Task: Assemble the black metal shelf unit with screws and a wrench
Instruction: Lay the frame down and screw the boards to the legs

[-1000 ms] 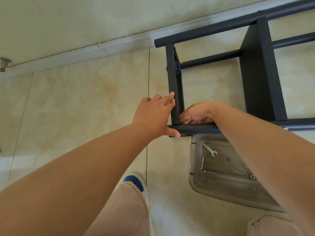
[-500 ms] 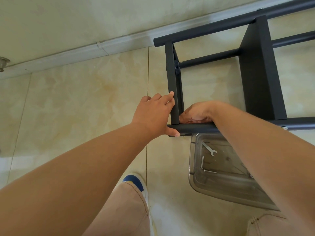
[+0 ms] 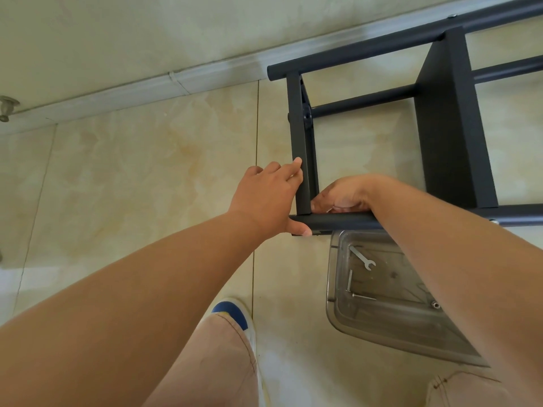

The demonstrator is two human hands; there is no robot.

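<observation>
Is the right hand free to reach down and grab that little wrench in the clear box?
Probably yes, once it lets go. The right hand is curled at the frame corner, while the wrench lies loose in the open clear box just below, with only the lower bar between them.

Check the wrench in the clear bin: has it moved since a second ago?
No. The wrench lies at the same spot against the clear bin wall as before; only the camera shifted slightly.
</observation>
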